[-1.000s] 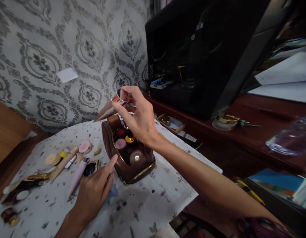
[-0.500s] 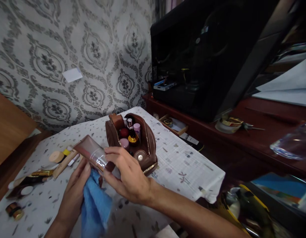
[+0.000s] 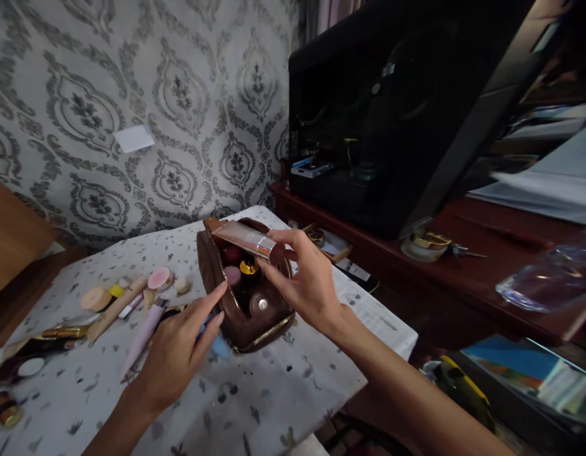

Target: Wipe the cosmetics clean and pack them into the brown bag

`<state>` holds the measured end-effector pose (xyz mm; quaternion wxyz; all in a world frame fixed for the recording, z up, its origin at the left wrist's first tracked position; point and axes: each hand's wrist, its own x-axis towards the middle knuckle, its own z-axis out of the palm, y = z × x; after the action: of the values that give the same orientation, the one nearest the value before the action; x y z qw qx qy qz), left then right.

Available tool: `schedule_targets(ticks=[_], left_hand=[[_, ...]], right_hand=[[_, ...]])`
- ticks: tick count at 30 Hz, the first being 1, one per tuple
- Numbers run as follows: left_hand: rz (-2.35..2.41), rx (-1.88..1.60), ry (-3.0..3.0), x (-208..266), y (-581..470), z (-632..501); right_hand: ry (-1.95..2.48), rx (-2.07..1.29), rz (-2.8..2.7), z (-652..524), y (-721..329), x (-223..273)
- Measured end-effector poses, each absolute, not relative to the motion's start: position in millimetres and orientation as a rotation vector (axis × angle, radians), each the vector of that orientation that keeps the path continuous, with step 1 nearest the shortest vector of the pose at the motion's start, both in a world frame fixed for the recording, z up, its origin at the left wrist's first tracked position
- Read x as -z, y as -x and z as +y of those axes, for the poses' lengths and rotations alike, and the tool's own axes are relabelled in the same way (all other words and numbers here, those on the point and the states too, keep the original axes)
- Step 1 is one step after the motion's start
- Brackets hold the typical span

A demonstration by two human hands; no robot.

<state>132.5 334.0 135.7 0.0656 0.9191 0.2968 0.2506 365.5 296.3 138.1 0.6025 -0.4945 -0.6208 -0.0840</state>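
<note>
A pinkish cosmetic tube [image 3: 248, 239] with a shiny cap lies across the opening of a brown toiletry bag [image 3: 212, 304]. My right hand [image 3: 309, 278] pinches it by the cap end. Inside the bag stand several bottles, among them one with a gold collar [image 3: 249, 266] and a pink-lidded one [image 3: 233, 276]. My left hand [image 3: 179, 351] has its fingers apart, with the index fingertip at the bag's zipped rim. Part of a blue cloth [image 3: 220, 346] shows between that hand and the bag; the rest is hidden.
Left on the patterned tablecloth lie a lilac tube [image 3: 145, 335], a beige tube [image 3: 116, 309], a pink round compact [image 3: 161, 278] and several other cosmetics. A dark red desk [image 3: 464, 221] with a large black monitor [image 3: 388, 126] stands at the right. An open drawer [image 3: 340, 254] juts toward the table.
The tube has moved right and up, from in front of the bag to above its opening. My left hand has left the tube and reached the bag's rim. The blue cloth is now mostly hidden.
</note>
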Motion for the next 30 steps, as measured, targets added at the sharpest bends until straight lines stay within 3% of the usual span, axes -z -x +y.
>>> schedule_targets(ticks=[11,17,30], left_hand=[[0.913,-0.717,-2.817,-135.3,-126.5,333.3],[0.868,-0.784,-2.861,-131.2,-125.2,334.1],[0.845,-0.757,-2.869,-129.7,-123.5,335.4]], right_hand=[[1.487,0.158,-1.775,319.9,-368.3,-137.5],[1.473,0.251,-1.779,315.1,-371.7,-149.2],[1.495,0.079,-1.794,292.5,-387.9,-171.0]])
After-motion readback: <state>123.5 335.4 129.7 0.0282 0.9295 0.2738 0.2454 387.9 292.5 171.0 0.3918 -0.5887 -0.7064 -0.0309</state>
